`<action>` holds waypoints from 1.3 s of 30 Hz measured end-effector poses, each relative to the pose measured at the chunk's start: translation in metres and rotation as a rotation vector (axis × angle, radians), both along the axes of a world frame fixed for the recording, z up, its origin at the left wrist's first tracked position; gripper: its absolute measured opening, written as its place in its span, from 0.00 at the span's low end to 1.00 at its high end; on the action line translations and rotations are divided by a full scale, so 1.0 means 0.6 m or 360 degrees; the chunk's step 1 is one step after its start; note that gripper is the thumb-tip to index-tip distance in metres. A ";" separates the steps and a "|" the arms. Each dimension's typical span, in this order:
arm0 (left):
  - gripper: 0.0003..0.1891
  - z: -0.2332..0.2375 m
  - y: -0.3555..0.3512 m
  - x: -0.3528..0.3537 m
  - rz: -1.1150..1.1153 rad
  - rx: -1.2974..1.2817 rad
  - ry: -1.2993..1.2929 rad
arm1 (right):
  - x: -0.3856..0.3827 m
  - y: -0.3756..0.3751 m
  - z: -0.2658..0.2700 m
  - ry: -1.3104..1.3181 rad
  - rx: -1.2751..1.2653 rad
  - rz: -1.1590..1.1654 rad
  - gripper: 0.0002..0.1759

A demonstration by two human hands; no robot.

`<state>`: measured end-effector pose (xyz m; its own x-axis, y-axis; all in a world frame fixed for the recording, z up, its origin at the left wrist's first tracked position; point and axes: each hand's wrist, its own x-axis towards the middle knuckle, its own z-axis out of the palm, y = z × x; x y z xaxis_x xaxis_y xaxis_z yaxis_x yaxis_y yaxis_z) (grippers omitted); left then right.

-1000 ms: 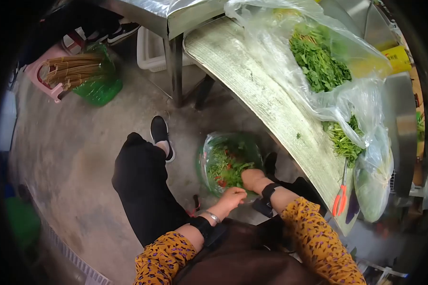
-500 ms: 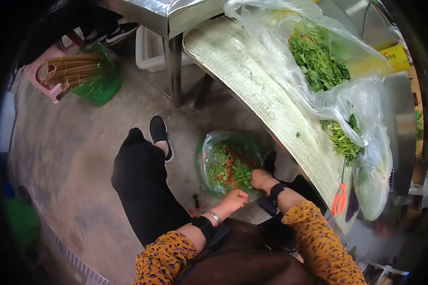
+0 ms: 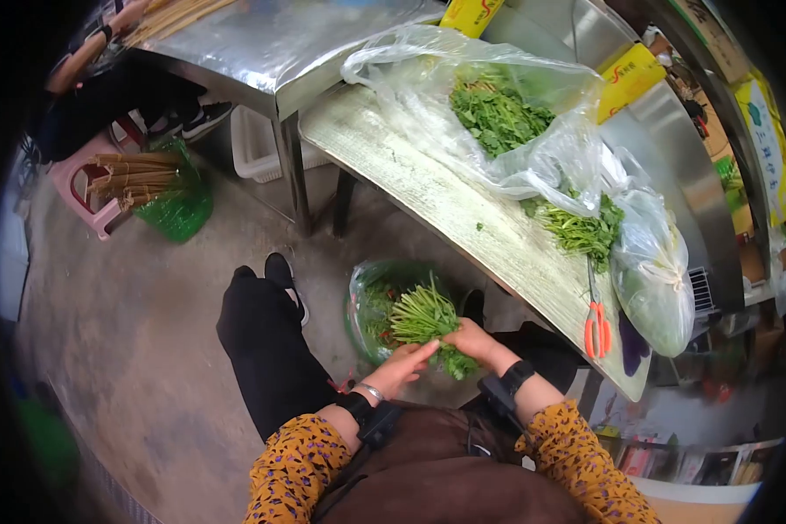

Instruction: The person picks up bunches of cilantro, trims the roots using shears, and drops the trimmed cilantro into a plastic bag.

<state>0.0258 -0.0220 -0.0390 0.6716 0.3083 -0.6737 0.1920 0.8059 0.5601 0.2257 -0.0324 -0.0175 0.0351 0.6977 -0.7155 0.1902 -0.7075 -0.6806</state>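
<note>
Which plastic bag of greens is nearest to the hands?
The floor bag, right by the left hand and right hand holding a bunch; the large open bag and tied bag lie on the table.

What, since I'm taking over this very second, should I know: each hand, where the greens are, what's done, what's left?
Left hand: fingers closed on the lower end of the bunch of green stalks.
Right hand: gripping the same bunch from the other side.
The bunch is held over the floor bag between the feet, which holds more greens and red bits.
On the wooden table: big clear bag of herbs, loose herbs, orange scissors, tied bag.
Done: one bunch gathered in hand.
Left, seemingly: the greens in the floor bag and on the table.
</note>
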 end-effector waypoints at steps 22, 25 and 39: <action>0.17 0.101 0.015 -0.014 0.0943 0.0384 -0.0456 | -0.063 -0.099 0.197 -0.0698 0.1206 0.0314 0.39; 0.18 0.135 0.005 -0.024 0.0738 0.0545 -0.0543 | -0.057 -0.076 0.173 -0.0510 0.1066 0.0252 0.40; 0.27 0.061 0.010 -0.028 0.0126 0.1646 -0.0560 | -0.126 -0.053 0.203 0.0650 0.0620 0.0159 0.16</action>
